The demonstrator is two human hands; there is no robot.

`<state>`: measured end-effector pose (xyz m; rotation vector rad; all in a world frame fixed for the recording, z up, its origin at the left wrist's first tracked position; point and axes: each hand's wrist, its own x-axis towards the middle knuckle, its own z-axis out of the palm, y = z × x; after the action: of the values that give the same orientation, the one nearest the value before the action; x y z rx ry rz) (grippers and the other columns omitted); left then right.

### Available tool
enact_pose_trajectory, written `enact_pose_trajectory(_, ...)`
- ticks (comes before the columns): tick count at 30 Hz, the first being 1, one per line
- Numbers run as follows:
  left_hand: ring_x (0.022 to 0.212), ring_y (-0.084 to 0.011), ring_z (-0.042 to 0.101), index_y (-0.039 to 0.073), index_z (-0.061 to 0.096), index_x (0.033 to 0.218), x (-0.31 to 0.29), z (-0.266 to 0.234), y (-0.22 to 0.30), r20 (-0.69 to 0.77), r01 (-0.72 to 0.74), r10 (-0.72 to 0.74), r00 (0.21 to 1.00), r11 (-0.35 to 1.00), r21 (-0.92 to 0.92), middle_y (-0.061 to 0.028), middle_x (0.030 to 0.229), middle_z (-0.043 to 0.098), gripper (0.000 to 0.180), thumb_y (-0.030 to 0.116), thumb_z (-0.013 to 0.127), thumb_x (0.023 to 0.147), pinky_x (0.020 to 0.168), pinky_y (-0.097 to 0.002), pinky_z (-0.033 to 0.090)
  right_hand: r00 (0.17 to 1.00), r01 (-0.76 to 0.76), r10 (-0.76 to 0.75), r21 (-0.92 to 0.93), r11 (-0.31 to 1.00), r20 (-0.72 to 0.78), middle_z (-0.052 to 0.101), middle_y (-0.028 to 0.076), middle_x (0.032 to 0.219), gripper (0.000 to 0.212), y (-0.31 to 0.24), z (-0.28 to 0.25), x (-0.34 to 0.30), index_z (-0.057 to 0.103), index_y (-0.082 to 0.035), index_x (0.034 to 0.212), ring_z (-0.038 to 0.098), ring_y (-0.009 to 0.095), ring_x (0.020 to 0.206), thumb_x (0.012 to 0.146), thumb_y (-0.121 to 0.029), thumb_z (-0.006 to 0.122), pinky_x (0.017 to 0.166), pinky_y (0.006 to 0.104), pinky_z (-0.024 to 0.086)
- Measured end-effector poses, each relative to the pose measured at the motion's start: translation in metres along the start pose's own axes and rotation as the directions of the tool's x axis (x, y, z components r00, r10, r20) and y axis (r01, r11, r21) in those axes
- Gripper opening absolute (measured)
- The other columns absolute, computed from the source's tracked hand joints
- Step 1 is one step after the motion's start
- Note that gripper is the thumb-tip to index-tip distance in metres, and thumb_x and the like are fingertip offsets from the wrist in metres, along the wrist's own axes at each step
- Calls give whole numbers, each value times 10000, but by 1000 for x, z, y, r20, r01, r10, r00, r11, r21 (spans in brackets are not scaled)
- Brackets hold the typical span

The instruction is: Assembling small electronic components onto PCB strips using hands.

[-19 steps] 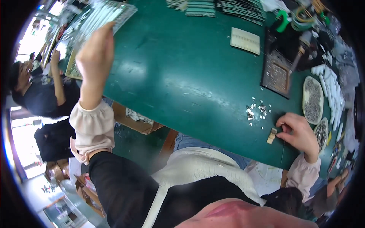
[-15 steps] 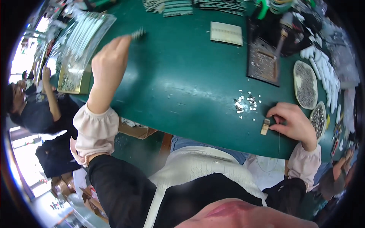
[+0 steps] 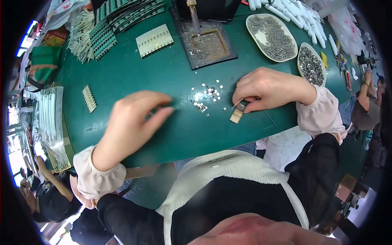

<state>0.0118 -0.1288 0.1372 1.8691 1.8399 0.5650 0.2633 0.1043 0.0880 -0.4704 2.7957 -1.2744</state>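
Near the table's front edge (image 3: 204,147), a slanted tan block (image 3: 236,116) is pinched by the right hand (image 3: 267,90), right of the half-open, seemingly empty left hand (image 3: 134,117).

Black top (image 3: 245,200), cream apron (image 3: 220,169), gathered cuffs (image 3: 319,112)

The left hand (image 3: 134,120) is slightly blurred. The right hand (image 3: 267,89) partly hides a small tan block (image 3: 235,116). Silvery pieces (image 3: 209,90) are too small to identify; the upper edge crops a rod-shaped tool (image 3: 194,17).
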Motion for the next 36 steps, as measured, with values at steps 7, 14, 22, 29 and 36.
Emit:
enact_pose_trajectory(7, 681, -122, 688, -80, 655, 981, 58, 31, 26, 337, 365, -150, 930, 507, -781, -71, 775, 712, 188, 96, 703, 934, 604, -253, 539, 935, -143, 111, -71, 987, -337, 550, 35, 725, 287, -26, 0, 28, 693, -43, 997, 540, 167, 608, 744, -13, 825, 534, 314, 440)
enact_pose_trajectory(14, 680, -68, 658, -30, 646, 988, 73, 11, 4, 349, 398, -244, 905, 777, -488, -31, 767, 681, 105, 68, 671, 965, 610, -198, 515, 890, -282, 184, -186, 941, -417, 588, 102, 842, 227, -6, -3, 31, 658, 1, 986, 614, 233, 714, 787, 7, 768, 635, 339, 502)
enact_pose_trajectory(22, 652, -63, 642, -22, 642, 986, 89, 10, 5, 411, 412, -244, 878, 821, -394, -26, 771, 679, 103, 77, 667, 967, 579, -202, 502, 923, -246, 166, -202, 948, -348, 639, 111, 844, 161, 3, 1, 36, 662, 3, 912, 651, 257, 750, 789, -10, 765, 649, 350, 534)
enact_pose_trajectory(29, 685, -82, 673, -3, 629, 1051, 85, 21, -8, 418, 462, -216, 883, 567, -682, -39, 846, 709, 92, 66, 632, 990, 636, -196, 525, 838, -297, 236, -48, 954, -491, 672, 38, 857, 114, -18, -16, 42, 684, -29, 936, 654, 114, 730, 836, 11, 719, 588, 230, 485)
enact_pose_trajectory(36, 714, -92, 679, -10, 645, 1027, 80, 26, 0, 412, 456, -201, 889, 482, -748, -50, 837, 706, 128, 110, 661, 985, 646, -209, 553, 849, -249, 222, 7, 968, -480, 666, 10, 862, 131, -20, -9, 43, 682, -42, 906, 638, 86, 744, 809, 11, 753, 559, 217, 437)
